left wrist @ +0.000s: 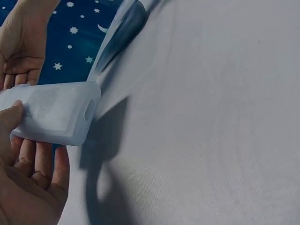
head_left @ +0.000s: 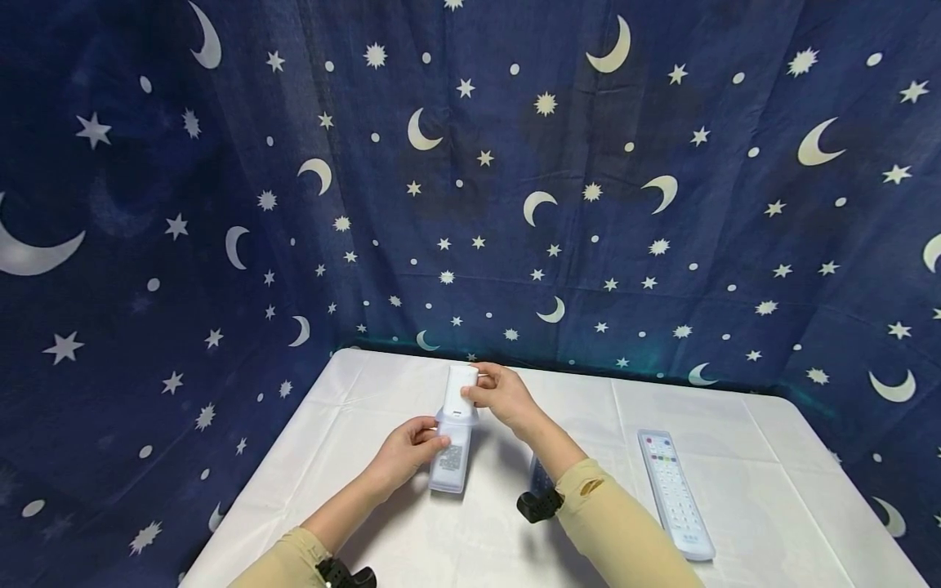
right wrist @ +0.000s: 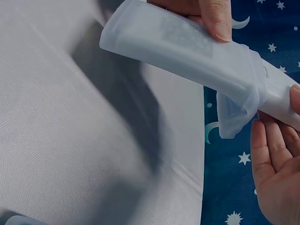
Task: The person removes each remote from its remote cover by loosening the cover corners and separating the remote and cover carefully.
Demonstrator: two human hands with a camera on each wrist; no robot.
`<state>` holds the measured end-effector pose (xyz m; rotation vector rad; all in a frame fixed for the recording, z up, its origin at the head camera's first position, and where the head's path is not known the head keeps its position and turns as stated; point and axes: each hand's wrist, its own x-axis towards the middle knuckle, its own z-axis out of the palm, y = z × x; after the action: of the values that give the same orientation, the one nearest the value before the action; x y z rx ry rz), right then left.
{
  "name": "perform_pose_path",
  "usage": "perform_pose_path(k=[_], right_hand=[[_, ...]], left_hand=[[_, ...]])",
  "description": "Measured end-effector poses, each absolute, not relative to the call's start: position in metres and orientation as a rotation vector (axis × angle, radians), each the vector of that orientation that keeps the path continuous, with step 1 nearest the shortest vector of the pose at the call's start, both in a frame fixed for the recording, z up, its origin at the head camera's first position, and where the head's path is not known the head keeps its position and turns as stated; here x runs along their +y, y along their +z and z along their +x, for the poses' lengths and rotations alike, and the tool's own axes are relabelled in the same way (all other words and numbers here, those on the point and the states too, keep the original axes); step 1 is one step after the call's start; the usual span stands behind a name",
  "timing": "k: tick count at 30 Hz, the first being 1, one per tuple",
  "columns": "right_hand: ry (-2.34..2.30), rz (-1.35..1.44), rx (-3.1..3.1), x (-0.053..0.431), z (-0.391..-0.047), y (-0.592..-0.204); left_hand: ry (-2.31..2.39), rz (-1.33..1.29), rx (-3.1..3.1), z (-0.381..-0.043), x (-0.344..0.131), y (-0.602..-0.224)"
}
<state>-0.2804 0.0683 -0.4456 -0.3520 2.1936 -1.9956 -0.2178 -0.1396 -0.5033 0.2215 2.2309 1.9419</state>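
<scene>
A white remote control point(head_left: 456, 394) is partly inside a translucent silicone cover point(head_left: 450, 467), its back with a printed label facing up. My left hand point(head_left: 403, 459) grips the covered lower end, thumb on top and fingers beneath. With thumb and fingers, my right hand point(head_left: 504, 397) holds the bare far end of the remote. At the cover's mouth, a loose folded flap point(right wrist: 232, 119) hangs down in the right wrist view. Remote and cover are held above the table, casting a shadow on it.
A second remote point(head_left: 676, 494), buttons up in a clear cover, lies on the white-clothed table point(head_left: 772, 482) at the right. Another remote with a dark face point(head_left: 541, 476) is partly hidden by my right forearm. A blue curtain point(head_left: 478, 204) with moons and stars hangs behind.
</scene>
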Motion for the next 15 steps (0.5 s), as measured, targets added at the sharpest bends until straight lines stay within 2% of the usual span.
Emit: perform_pose_path(k=[7,10,15], right_hand=[[-1.991,-0.348,2.197,0.071,-0.28,-0.438],[-1.987,-0.346,2.204,0.074,-0.281,-0.434],[-1.963,-0.355,2.176,0.075,-0.281,-0.435]], left_hand=[[1.946,0.11,2.337,-0.222,-0.143,-0.5],[1.738,0.328,2.714,-0.225,-0.149,-0.502],[0.872,0.859,3.451,-0.229,-0.157,-0.501]])
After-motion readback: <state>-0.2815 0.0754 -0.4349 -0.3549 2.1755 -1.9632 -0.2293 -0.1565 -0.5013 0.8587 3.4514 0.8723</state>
